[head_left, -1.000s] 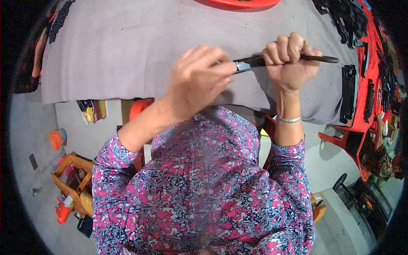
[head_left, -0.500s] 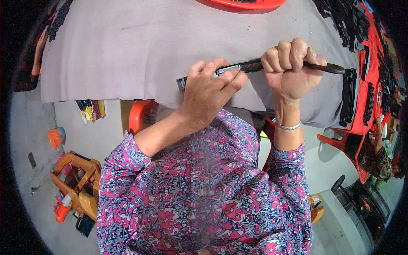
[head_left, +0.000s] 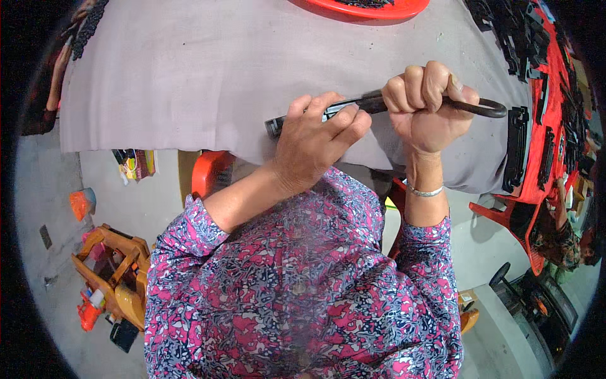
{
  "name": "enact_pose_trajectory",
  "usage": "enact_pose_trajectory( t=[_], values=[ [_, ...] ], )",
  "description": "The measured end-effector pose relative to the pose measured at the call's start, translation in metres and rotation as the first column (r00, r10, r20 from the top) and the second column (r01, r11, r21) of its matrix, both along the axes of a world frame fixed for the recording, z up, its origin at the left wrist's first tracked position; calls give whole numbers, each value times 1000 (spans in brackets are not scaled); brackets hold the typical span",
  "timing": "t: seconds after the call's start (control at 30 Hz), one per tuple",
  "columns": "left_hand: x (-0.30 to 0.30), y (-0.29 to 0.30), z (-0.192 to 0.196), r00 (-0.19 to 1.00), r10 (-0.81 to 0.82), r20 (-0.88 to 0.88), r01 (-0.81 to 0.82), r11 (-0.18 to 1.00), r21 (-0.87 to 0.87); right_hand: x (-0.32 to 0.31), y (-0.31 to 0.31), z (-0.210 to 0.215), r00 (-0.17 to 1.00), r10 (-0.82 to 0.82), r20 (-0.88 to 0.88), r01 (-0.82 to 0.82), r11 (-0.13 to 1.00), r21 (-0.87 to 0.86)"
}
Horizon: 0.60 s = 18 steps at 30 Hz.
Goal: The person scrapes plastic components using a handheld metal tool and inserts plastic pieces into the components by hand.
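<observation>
My left hand (head_left: 319, 142) is closed around a long black plastic strip (head_left: 273, 127) with a pale, shiny section. One end of the strip sticks out past my palm on the left. My right hand (head_left: 430, 110) makes a fist around a dark tool with a looped handle (head_left: 492, 108), and the loop shows to the right of the fist. The tool's front end meets the strip at my left fingertips, where I cannot make out its tip. Both hands are just above the near edge of a table with a grey cloth (head_left: 170, 88).
A red round tray (head_left: 379, 16) with small black pieces stands at the far side. To the right, black plastic parts (head_left: 516, 148) lie along a red surface (head_left: 535, 167). At the far left another person's arm (head_left: 58, 79) shows. A red chair (head_left: 208, 174) stands below the table's edge.
My right hand and the looped tool have shifted slightly left and nearer to me. My left hand keeps its hold on the strip, a touch further right.
</observation>
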<state>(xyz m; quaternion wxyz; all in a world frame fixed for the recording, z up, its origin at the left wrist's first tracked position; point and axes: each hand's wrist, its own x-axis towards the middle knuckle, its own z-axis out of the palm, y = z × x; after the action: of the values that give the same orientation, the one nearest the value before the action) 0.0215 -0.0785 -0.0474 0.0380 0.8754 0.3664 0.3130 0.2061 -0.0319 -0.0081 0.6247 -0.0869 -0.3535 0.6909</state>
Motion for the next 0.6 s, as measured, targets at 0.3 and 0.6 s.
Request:
enact_pose_trajectory(
  t=[0.3, 0.6],
  values=[
    [1, 6, 3, 994, -67, 83, 66, 998, 8, -16, -4, 18, 985, -71, 158, 82, 995, -65],
    [2, 4, 4, 996, -45, 78, 44, 999, 10, -27, -8, 30, 927, -155, 341, 184, 981, -55]
  ],
)
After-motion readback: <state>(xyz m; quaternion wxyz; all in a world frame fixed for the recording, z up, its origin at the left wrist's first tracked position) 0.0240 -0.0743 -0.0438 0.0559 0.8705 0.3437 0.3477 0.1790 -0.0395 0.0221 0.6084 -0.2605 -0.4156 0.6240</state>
